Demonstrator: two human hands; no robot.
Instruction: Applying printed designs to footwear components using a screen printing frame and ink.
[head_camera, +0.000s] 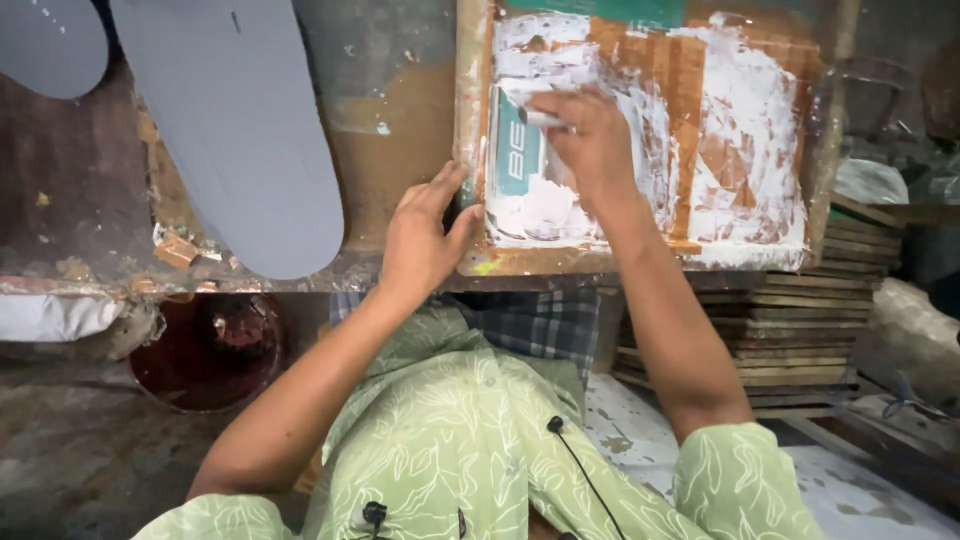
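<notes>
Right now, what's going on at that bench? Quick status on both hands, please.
Left hand flat on the screen frame edge, holding nothing. Right hand gripping a small white scraper on the paint-smeared screen. Grey board lies left, apart.

One printed panel only, a teal rectangle (519, 150) with white lettering, upright at the left side of the paint-smeared wooden frame (640, 262); partly buried under white paint; just left of the right hand (590, 140); no packages, signs or screens elsewhere.
</notes>
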